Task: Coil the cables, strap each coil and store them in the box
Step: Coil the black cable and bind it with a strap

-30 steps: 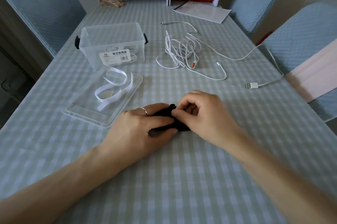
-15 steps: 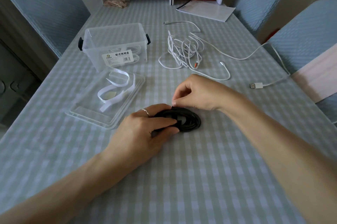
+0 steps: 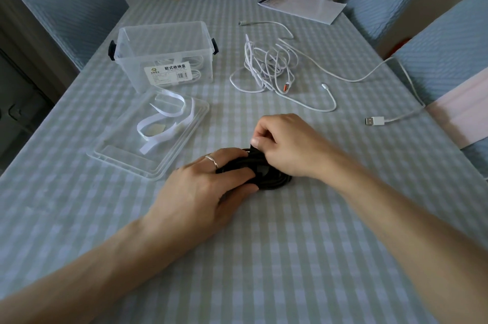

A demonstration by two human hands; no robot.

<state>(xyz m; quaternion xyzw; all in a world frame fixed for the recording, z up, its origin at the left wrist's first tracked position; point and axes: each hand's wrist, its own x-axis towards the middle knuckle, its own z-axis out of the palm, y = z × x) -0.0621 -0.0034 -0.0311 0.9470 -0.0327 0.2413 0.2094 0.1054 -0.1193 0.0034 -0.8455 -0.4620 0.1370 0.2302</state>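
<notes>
While both hands grip the black coil (image 3: 274, 178) (mid-table), the lid (image 3: 126, 157) lies just beside.

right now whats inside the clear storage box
Through the clear storage box wall, white coiled cables lie at the bottom. The label covers part of them, so their count and any straps cannot be told.
</notes>
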